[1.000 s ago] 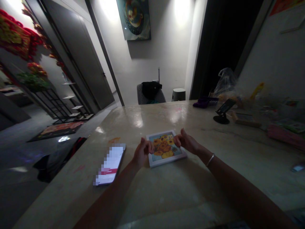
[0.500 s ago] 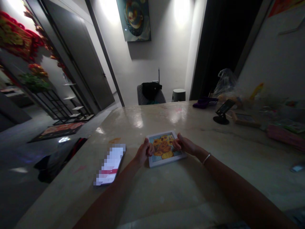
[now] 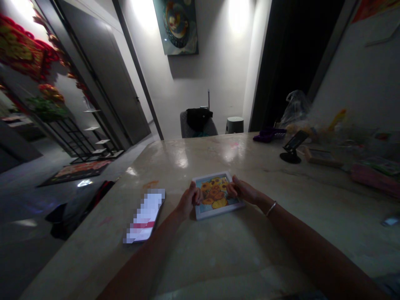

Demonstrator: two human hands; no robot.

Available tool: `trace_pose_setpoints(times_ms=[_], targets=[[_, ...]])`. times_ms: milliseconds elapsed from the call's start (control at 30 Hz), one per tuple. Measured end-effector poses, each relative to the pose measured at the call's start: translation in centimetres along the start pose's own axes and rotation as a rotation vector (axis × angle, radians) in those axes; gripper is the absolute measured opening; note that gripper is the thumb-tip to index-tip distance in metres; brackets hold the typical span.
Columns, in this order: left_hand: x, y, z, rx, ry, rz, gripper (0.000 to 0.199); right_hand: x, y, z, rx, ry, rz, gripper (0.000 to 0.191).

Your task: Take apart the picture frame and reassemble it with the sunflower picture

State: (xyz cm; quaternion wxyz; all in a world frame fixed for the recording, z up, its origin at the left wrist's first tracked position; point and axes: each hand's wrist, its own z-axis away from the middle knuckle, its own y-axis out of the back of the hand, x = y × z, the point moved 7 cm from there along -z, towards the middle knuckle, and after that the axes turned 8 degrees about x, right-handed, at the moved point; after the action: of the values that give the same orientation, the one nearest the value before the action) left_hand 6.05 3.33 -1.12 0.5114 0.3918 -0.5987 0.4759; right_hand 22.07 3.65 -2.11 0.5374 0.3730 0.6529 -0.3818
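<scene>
Both hands on a small white-framed sunflower picture (image 3: pixel 218 195), which lies flat on the surface (image 3: pixel 200 262) in front of the person.

The left hand (image 3: pixel 187 201) is at the frame's left edge, its curled fingers (image 3: pixel 194 195) touching that edge; the right hand (image 3: pixel 244 191) is at the right side, its bent fingers (image 3: pixel 233 188) resting over the frame. Both sets of fingers are closed inward, but I cannot tell whether they are gripping or only touching. A phone (image 3: pixel 144 216) with a blurred screen lies near the left hand, and a thin silver bangle (image 3: pixel 271 208) circles the right wrist. Farther off on the surface stand a black phone stand (image 3: pixel 290 156), a purple object (image 3: pixel 265 135) and a clear plastic bag (image 3: pixel 295 109).
</scene>
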Motion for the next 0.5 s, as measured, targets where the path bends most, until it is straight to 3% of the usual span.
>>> trace_pose_setpoints(times_ms=[167,333,400,500], targets=[[0.4,0.2,0.2,0.066,-0.036,-0.034,0.059,-0.3,1.9,-0.2,0.281,0.018,0.245,0.062],[1.1,3.5,0.2,0.419,-0.127,-0.233,0.039,-0.8,5.3,-0.2,0.612,0.027,0.618,0.040],[1.3,4.7,0.3,0.533,-0.152,-0.338,0.026,-0.6,5.7,-0.3,0.623,0.005,0.794,0.028],[0.6,5.3,0.3,0.556,-0.085,-0.294,0.020,0.0,5.1,-0.4,0.553,-0.046,0.973,0.021]])
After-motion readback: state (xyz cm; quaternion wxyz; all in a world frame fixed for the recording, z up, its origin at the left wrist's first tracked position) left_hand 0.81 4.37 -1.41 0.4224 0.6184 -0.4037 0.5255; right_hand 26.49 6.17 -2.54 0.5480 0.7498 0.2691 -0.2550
